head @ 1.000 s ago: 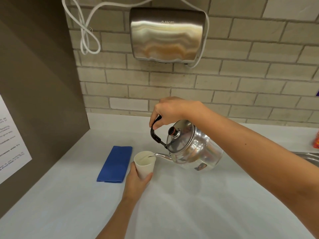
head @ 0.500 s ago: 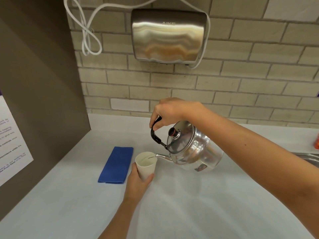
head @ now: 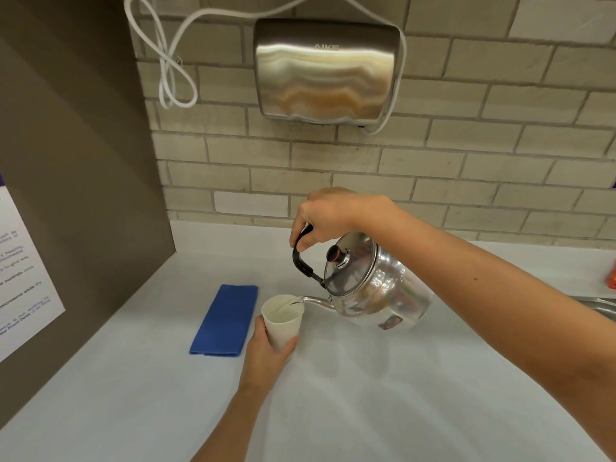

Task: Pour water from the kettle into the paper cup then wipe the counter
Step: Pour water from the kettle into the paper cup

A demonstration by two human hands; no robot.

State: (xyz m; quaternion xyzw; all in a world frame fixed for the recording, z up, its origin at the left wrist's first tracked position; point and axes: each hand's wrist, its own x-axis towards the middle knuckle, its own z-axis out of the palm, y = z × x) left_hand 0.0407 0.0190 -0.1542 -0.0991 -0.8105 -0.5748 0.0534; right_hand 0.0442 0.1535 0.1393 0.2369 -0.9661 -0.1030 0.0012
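Observation:
A shiny steel kettle (head: 376,288) is tilted to the left, its spout tip over the rim of a white paper cup (head: 281,320). My right hand (head: 328,215) grips the kettle's black handle from above. Around the lower part of the cup, my left hand (head: 266,356) is wrapped and holds it tilted slightly above the pale counter (head: 366,395). A thin stream of water runs from the spout into the cup. A folded blue cloth (head: 226,320) lies flat on the counter just left of the cup.
A steel hand dryer (head: 325,68) with a looped white cable (head: 166,61) hangs on the brick wall. A brown side panel with a printed notice (head: 20,278) closes the left. A sink edge (head: 596,306) and an orange item (head: 611,275) sit at far right.
The pose is almost unchanged; the kettle stays tilted over the cup with water running. The view has shifted very slightly.

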